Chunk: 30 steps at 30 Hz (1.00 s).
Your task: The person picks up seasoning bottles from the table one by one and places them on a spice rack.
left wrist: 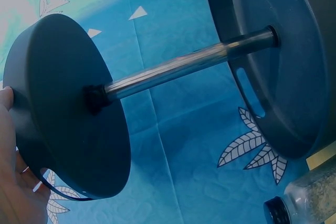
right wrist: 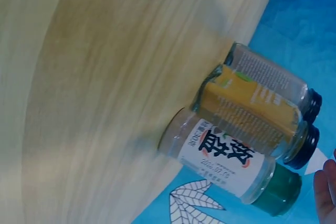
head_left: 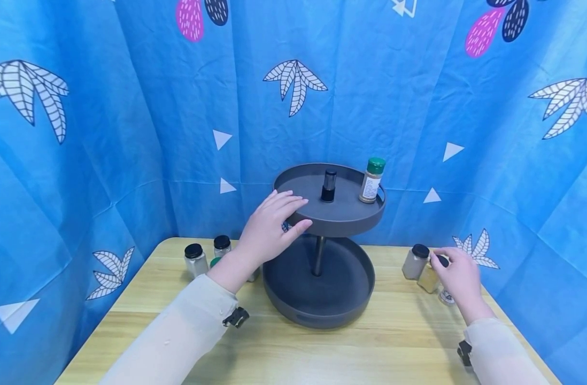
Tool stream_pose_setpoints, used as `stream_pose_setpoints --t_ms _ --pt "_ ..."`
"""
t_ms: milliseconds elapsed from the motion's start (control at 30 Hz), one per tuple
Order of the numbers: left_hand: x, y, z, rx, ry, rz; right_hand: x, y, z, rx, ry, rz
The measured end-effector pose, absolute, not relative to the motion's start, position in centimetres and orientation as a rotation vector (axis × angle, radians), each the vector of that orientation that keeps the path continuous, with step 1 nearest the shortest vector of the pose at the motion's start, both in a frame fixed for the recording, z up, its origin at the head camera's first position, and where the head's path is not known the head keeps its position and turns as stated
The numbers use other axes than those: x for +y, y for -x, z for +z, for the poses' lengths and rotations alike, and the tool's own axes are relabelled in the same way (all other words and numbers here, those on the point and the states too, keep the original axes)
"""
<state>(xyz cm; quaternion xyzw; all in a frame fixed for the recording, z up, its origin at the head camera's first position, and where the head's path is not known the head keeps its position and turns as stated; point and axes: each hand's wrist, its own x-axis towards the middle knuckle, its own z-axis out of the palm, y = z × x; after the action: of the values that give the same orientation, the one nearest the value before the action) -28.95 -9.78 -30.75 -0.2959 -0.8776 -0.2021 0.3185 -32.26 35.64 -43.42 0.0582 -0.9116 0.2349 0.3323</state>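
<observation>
A dark grey two-tier round rack has an upper tray (head_left: 339, 227) and a lower tray (head_left: 293, 315). My left hand (head_left: 269, 224) lies at the upper tray's left rim, fingers fairly straight, thumb by the outer wall. In the left wrist view, the hand's edge touches that wall. My right hand (head_left: 459, 272) is over a group of spice jars, fingers loosely bent. The right wrist view shows its fingers apart from the caps of a green-capped jar (right wrist: 220, 158), a yellow-labelled jar (right wrist: 252, 114) and a grey black-capped jar (right wrist: 270, 74).
A green-capped spice jar (head_left: 370, 182) stands on the upper tray's right side, near the short black centre post (head_left: 329, 187). Black-capped jars, including one pale jar (head_left: 195, 262), stand on the left of the wooden table (head_left: 370, 353). A blue patterned curtain (head_left: 394, 80) surrounds it.
</observation>
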Motion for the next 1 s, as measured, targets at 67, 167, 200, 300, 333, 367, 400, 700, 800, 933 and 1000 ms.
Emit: stream_pose_setpoints --t_ms 67,167,200,300,333,367,400,700,800,933,1000 --pt "-9.7 28.9 -30.7 -2.307 0.780 -0.532 35.8 32.4 -43.6 -2.402 -0.146 0.607" --pt "-9.7 28.9 -30.7 -2.305 0.786 -0.534 36.1 32.4 -43.9 -2.427 -0.129 0.603" --pt "-9.7 28.9 -30.7 -2.305 0.787 -0.535 36.2 32.4 -43.9 -2.434 -0.125 0.600" --pt "-9.7 28.9 -30.7 -2.301 0.788 -0.534 36.5 32.5 -44.1 -2.456 -0.124 0.581" --pt "-9.7 28.9 -30.7 -2.297 0.788 -0.533 36.6 32.5 -44.2 -2.461 -0.127 0.574" --pt "-9.7 28.9 -30.7 -2.295 0.788 -0.532 36.6 32.6 -44.3 -2.468 -0.132 0.569" --pt "-9.7 28.9 -30.7 -2.292 0.789 -0.530 36.7 32.6 -44.4 -2.473 -0.134 0.564" --pt "-9.8 29.0 -30.9 -2.286 0.792 -0.539 36.8 33.1 -45.3 -2.458 -0.152 0.521" --pt "-9.8 29.0 -30.9 -2.284 0.793 -0.540 36.7 33.2 -45.4 -2.439 -0.172 0.503" --pt "-9.8 29.1 -30.9 -2.277 0.794 -0.540 36.7 33.3 -45.6 -2.420 -0.182 0.489" --pt "-9.8 29.1 -30.9 -2.275 0.794 -0.540 36.8 33.4 -45.7 -2.416 -0.182 0.489"
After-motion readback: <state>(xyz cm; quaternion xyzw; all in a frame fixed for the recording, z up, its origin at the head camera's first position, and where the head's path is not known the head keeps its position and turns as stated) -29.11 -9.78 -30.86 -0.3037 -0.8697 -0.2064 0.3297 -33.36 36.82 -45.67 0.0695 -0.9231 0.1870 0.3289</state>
